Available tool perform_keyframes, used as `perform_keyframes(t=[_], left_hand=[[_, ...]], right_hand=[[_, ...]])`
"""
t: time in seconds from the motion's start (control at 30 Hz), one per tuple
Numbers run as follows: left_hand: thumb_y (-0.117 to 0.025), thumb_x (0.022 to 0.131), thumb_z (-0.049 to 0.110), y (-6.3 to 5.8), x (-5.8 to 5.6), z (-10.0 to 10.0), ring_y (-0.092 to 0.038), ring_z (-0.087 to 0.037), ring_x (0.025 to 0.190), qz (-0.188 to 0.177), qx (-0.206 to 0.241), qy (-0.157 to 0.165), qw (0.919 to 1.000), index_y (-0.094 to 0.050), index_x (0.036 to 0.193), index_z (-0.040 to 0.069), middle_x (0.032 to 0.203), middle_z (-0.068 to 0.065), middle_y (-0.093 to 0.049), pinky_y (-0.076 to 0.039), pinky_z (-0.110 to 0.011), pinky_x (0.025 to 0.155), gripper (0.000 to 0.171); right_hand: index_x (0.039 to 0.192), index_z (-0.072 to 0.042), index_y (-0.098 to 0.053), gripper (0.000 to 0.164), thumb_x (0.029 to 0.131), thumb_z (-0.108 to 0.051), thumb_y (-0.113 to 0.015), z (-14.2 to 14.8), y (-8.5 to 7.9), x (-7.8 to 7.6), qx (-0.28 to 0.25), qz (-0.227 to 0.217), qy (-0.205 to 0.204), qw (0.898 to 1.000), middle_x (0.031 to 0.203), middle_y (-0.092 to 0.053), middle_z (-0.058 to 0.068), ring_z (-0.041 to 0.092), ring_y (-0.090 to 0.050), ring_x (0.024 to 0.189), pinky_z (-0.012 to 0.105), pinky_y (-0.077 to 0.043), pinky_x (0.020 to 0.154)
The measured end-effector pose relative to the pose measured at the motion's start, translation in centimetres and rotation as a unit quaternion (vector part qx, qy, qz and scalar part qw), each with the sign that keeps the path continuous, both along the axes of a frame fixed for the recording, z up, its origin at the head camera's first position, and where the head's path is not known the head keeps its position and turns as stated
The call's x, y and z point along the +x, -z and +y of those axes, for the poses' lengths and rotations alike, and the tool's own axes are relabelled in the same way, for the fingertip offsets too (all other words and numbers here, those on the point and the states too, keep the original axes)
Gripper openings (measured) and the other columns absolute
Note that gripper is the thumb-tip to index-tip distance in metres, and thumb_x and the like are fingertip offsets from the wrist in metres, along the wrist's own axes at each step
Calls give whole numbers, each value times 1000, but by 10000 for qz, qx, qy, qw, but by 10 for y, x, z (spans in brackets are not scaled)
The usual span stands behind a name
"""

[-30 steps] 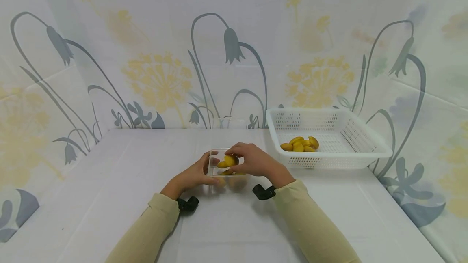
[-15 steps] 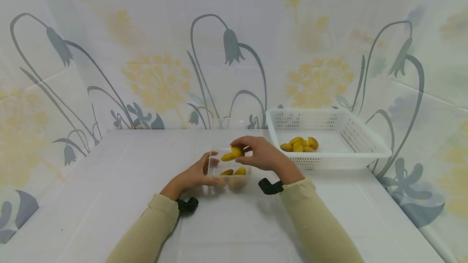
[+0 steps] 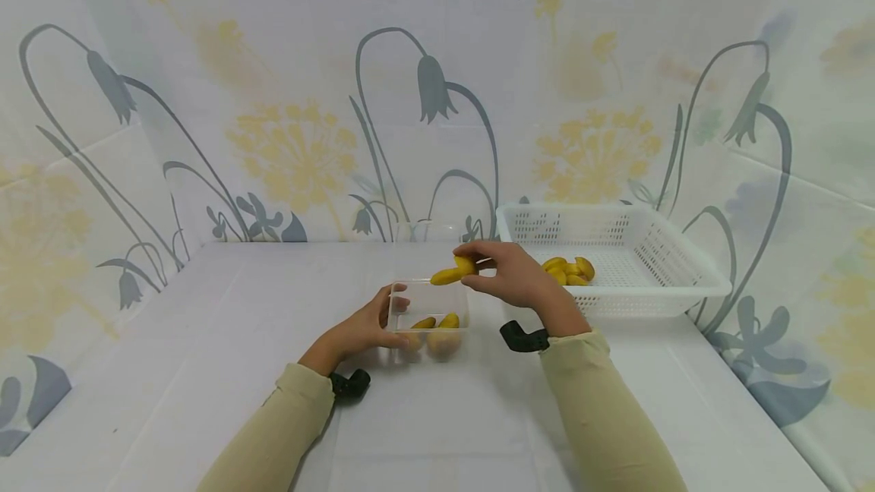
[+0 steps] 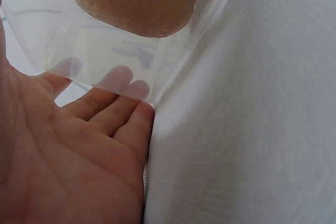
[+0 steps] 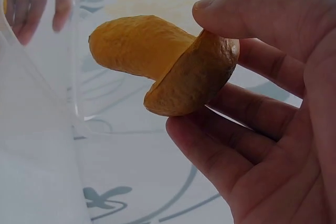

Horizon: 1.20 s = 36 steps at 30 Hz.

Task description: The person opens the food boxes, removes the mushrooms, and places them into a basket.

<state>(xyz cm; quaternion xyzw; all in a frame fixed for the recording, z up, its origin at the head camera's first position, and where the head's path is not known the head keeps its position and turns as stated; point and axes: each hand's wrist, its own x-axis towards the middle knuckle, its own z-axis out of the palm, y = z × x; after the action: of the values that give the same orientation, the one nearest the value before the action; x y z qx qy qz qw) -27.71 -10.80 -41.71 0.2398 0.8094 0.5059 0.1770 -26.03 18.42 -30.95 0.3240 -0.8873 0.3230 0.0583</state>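
Mushroom in my right hand: I pinch the yellow mushroom [image 5: 163, 59] by its cap, thumb on one side and fingertips on the other; this is my right hand [image 3: 509, 273]. The stem points away from my palm, near the far right corner of the container, and a gap shows between it and the plastic.
Clear plastic container: my left hand [image 3: 362, 325] grips the left end of the container [image 3: 432, 330], which is on the white surface [image 3: 205, 370]; more yellow mushrooms [image 3: 449, 322] lie inside.
Slipping risk: the cap is round and rather glossy, so I judge it could turn or drop if my fingertips loosen.
Knocking risk: the stem sticks out, so it could catch the thin rim; if my left hand gave way, the container might slide or tip.
Basket risk: the white basket [image 3: 629, 304] with its mushrooms [image 3: 570, 272] is near my right forearm, which could brush its wall.
Brands and writing: I can read none; the grey-blue marks behind the plastic look like printed pattern, not letters.
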Motion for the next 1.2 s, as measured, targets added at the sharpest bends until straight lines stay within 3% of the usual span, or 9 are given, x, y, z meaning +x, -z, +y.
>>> perform_keyframes(t=[0.47,0.53,0.67,0.9,1.2], left_hand=[[-84,74,34,0,0,0,-27,-28,147,26,-3,-82,10000,-16,150,20,154,-14,-34,-22,-50,119,102],[-83,75,32,1,0,0,-26,-28,147,23,37,-47,10000,-16,150,19,154,-15,-33,-22,-50,119,102],[-82,76,31,1,0,0,-25,-29,148,1,80,-32,10000,-16,151,18,154,-15,-33,-21,-50,120,101],[-82,76,33,1,1,0,-26,-29,147,31,7,-36,10000,-15,151,18,154,-15,-34,-21,-51,119,102],[-84,74,35,1,1,0,-25,-26,148,-38,31,-78,10000,-14,152,17,154,-13,-34,-21,-49,120,106]], right_hand=[[131,-13,-57,44,90,-22,-70,32,-15,2,-438,-98,579,9973,126,-62,6,24,-62,114,37,-51,99],[133,-15,-56,46,90,-24,-69,38,-16,2,-470,-178,728,9961,128,-61,7,26,-62,115,40,-55,91],[135,-16,-55,48,91,-27,-69,49,-17,1,-492,-227,1029,9932,130,-60,7,28,-62,117,42,-55,89],[137,-17,-52,50,92,-33,-66,71,-19,0,-556,-257,1539,9862,133,-57,8,30,-60,120,47,-46,102],[140,-20,-48,53,93,-41,-62,94,-19,0,-585,-400,1999,9773,140,-52,10,32,-56,125,50,-46,103]])
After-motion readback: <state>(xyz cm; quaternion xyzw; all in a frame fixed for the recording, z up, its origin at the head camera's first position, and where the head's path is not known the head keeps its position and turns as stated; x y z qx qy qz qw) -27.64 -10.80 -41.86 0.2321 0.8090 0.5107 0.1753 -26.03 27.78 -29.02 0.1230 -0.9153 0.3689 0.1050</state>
